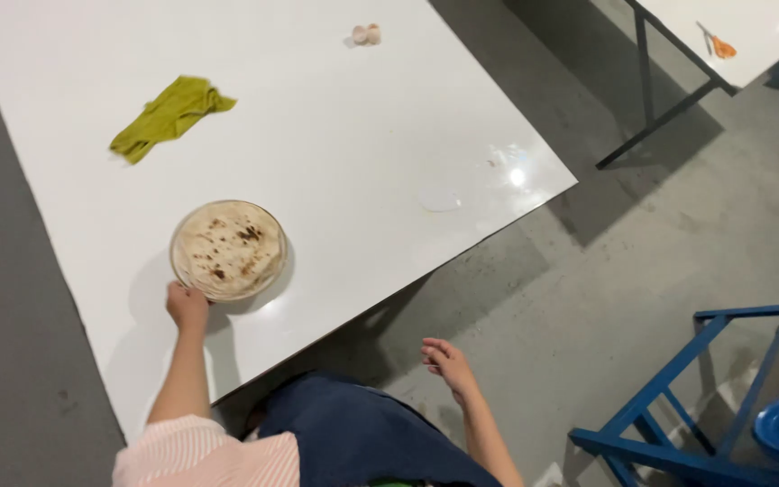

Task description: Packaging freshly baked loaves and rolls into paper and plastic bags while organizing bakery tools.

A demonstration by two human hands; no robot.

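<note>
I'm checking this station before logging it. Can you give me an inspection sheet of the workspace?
Surface: glossy white table, with a wet-looking patch near its edge.
Job's things: round glass plate holding a browned flatbread.
Clutter: crumpled green cloth; two pale eggshell pieces.
Hands: left hand touches the plate's rim; right hand open, off the table, holding nothing.
Cables: nothing seen.
Surroundings: grey floor; blue metal frame; second white table with an orange-handled tool.
</note>
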